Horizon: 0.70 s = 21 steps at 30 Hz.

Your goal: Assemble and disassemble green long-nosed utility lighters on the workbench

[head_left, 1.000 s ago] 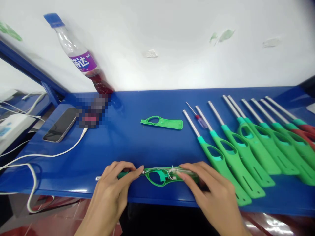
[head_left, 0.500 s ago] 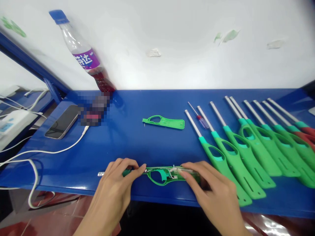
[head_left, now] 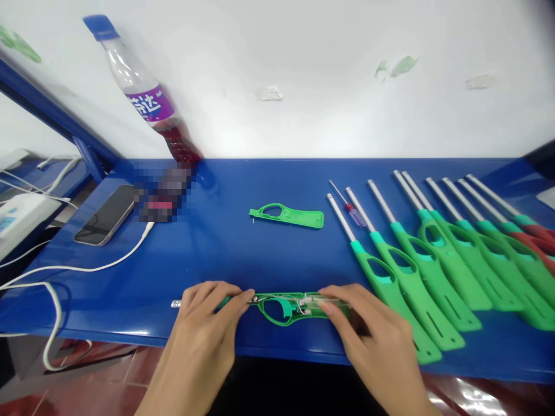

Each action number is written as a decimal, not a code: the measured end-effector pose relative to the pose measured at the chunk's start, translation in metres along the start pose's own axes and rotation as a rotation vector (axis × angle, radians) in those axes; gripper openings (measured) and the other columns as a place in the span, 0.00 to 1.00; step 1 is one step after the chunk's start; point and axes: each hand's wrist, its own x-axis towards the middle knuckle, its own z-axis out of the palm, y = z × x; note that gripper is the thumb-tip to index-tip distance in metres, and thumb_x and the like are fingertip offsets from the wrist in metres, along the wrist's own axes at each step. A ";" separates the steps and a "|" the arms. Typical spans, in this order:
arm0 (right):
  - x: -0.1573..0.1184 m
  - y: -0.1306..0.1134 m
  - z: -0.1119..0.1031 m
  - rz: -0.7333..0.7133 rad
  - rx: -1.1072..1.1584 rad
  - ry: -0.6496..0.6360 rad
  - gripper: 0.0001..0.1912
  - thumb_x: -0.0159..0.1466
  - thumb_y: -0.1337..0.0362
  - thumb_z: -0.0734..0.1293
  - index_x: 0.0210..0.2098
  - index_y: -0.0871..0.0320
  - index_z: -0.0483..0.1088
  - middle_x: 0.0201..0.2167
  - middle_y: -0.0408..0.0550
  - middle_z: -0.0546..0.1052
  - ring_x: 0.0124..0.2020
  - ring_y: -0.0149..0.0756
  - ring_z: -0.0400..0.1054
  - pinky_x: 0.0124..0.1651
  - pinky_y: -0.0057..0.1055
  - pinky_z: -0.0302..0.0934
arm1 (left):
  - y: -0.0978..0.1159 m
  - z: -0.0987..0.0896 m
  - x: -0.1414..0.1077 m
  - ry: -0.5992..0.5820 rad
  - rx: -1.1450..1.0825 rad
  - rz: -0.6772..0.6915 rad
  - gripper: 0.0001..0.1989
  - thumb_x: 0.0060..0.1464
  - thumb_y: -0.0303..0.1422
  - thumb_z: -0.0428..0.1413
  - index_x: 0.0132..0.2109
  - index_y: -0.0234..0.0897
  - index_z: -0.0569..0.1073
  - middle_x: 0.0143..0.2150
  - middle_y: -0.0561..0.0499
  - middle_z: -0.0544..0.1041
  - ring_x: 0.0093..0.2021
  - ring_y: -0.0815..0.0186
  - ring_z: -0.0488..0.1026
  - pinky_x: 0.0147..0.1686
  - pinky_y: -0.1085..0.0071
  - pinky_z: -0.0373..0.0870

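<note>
I see left hand [head_left: 202, 332]: fingers clamped on lighter [head_left: 284, 310], tube side | right hand [head_left: 375, 332]: fingers clamped, opposite end | green cover [head_left: 299, 217] beyond

Lighters [head_left: 459, 274] at right, bottle [head_left: 147, 98] at upper left

At lower centre, the opened lighter [head_left: 284, 308] spans from left hand [head_left: 208, 323] to right hand [head_left: 373, 323], along the table's [head_left: 217, 248] near edge. Behind it, mid-frame, lies a shell half [head_left: 299, 216]. A screwdriver [head_left: 355, 215] lies beside the row's leftmost rods. The phone [head_left: 106, 216] lies left, before the bottle.
</note>
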 end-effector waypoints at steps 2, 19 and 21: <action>0.000 -0.001 0.000 0.006 -0.004 -0.004 0.04 0.72 0.63 0.68 0.46 0.52 0.75 0.39 0.42 0.79 0.35 0.28 0.75 0.41 0.24 0.70 | 0.005 -0.001 0.001 -0.003 0.027 -0.023 0.12 0.69 0.24 0.53 0.54 0.40 0.76 0.46 0.48 0.79 0.49 0.56 0.72 0.49 0.55 0.65; 0.001 0.000 0.001 -0.023 -0.037 0.013 0.08 0.72 0.66 0.68 0.49 0.49 0.75 0.46 0.42 0.74 0.40 0.25 0.74 0.43 0.22 0.69 | 0.035 0.026 -0.002 0.065 -0.151 -0.008 0.13 0.68 0.22 0.56 0.57 0.34 0.74 0.50 0.45 0.72 0.50 0.60 0.69 0.50 0.60 0.70; 0.000 0.001 0.001 -0.031 -0.052 0.015 0.10 0.72 0.67 0.67 0.51 0.48 0.75 0.48 0.43 0.73 0.40 0.24 0.74 0.43 0.22 0.68 | 0.037 0.028 -0.003 0.093 -0.142 -0.009 0.13 0.68 0.24 0.57 0.58 0.33 0.74 0.51 0.44 0.72 0.50 0.60 0.70 0.51 0.59 0.70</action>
